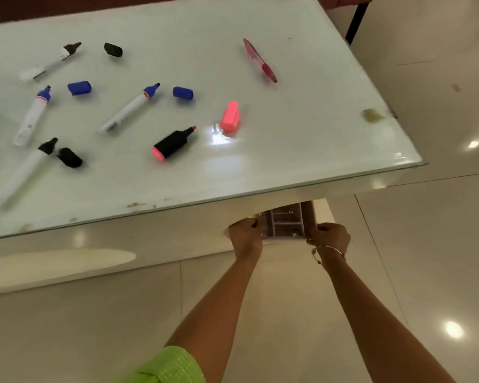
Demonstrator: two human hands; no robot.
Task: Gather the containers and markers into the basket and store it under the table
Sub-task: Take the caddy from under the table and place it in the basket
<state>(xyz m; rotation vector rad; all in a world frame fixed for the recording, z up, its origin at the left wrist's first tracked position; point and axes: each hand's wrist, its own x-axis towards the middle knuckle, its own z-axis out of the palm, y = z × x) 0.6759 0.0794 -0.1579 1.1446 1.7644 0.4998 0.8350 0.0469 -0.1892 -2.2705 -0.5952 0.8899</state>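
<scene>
Both hands are down below the near edge of the glass-topped table (302, 111), closed on a white slotted basket (286, 223) that sits half tucked under that edge. The left hand (245, 234) wraps the basket's left side, fingers curled tight around the rim; the right hand (331, 234), with a thin bangle (329, 248) on the wrist, grips the right side the same way.

Up on the table, everything lies loose and uncapped. A black highlighter (174, 143) with a pink end rests toward the middle, its pink cap (230, 116) just beyond it. Two blue markers (130, 107) and two black ones lie farther left with their caps beside them. A pink pen (259, 60) lies toward the table's far right side. The markers carry label print, too blurred to read.
</scene>
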